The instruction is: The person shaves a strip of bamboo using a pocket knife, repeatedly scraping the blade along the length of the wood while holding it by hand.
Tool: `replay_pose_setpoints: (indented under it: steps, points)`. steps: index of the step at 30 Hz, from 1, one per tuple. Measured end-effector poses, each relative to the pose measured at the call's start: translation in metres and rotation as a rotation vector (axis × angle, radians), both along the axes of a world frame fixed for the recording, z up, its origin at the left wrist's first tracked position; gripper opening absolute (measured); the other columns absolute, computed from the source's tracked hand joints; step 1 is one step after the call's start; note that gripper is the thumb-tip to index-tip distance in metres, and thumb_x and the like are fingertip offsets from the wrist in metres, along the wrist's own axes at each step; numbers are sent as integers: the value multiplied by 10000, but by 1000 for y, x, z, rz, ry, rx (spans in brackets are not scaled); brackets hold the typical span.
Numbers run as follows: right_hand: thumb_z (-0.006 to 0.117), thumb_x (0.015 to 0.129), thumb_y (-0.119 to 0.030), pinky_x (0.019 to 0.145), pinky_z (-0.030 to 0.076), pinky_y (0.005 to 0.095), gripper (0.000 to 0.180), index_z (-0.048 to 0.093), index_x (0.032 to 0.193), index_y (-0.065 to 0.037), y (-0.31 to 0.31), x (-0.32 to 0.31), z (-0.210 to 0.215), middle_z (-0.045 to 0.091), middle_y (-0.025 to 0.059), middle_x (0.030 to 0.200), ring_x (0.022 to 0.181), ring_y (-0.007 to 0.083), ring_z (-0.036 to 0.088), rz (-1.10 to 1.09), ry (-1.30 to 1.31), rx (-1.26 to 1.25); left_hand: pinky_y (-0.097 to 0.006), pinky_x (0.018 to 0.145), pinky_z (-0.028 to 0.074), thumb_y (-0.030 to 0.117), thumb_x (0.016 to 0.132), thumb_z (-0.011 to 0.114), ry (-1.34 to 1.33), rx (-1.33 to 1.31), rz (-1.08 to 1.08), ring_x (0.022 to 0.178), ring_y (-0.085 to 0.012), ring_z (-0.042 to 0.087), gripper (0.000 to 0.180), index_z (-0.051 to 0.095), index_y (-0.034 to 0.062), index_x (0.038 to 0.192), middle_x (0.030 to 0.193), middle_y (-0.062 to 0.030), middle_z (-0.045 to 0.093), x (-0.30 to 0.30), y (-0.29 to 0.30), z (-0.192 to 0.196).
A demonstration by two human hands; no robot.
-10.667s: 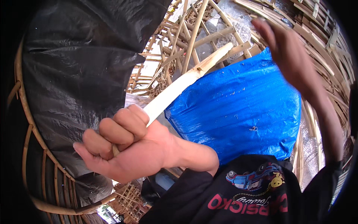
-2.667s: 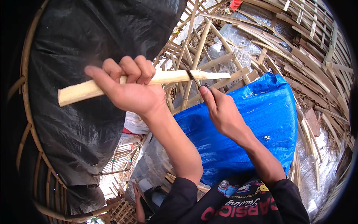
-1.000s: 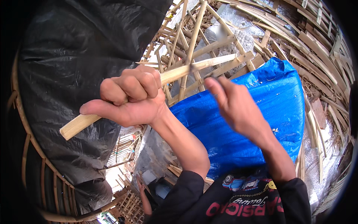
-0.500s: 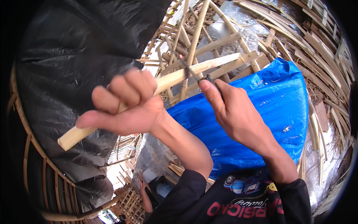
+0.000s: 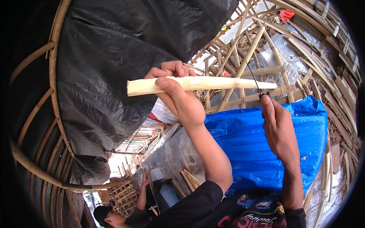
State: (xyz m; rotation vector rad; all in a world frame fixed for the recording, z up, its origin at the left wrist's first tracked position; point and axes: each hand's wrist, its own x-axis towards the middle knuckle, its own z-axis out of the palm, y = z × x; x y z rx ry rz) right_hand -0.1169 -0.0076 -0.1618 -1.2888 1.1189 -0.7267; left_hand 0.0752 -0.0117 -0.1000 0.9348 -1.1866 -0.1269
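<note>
Black plastic sheet (image 5: 125, 57): hangs across the left and top, stretched over a curved bamboo frame (image 5: 53, 76); plain, no label seen.
Other person (image 5: 125, 216): low at the left edge, dark cap and sleeve, one hand raised beside a stack of slatted bamboo; not part of the work above.
Left hand (image 5: 178, 95): fingers wrapped fully round the bamboo stick, thumb lying along its near face.
Bamboo stick (image 5: 197, 83): pale, freshly cut, held level and high in front of the frame; blunt at its left end, tapering to a thin point at its right end.
Progress: the right end looks already pared to a taper, the left end uncut; I judge the shaving well on, with smoothing possibly left.
Right hand (image 5: 279, 133): closed on a thin dark blade (image 5: 254, 78), whose tip crosses the stick's tapered end.
Blue tarpaulin (image 5: 266, 152): bulky covered bundle below both hands, unmarked.
Red object (image 5: 287, 15): small, top right among bamboo poles, kind unclear.
</note>
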Motion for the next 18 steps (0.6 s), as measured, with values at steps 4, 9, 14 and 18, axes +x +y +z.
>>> replay_pose_setpoints:
  steps: [4,9,14,18]
  points:
    - [467,1090,-402,571,376,438,557,524,824,84,4,-9,-4,460,201,615,574,260,352,-27,-29,-48,-303,746,481,374,1034,592,-28,100,57,797,-111,487,323,444,101,1122,918,-41,499,13,16,2]
    - [465,1090,-404,565,386,444,558,543,832,85,14,-10,20,475,205,598,547,260,414,14,-55,-29,-336,735,636,187,986,682,53,99,115,835,-164,646,389,451,34,1259,946,-73,596,-16,38,15]
    - [470,1087,-404,554,398,442,554,552,822,75,19,-8,17,498,207,590,522,291,455,28,-8,-126,-398,735,679,271,1076,506,-50,186,138,917,-220,676,338,437,23,1294,1019,-131,613,-26,57,19]
    - [486,1084,-386,560,409,456,524,553,838,72,31,-5,26,512,219,599,520,330,473,66,-101,-59,-458,767,671,345,1111,359,-63,248,240,988,-231,647,430,500,-56,1174,1022,-153,600,-25,77,28]
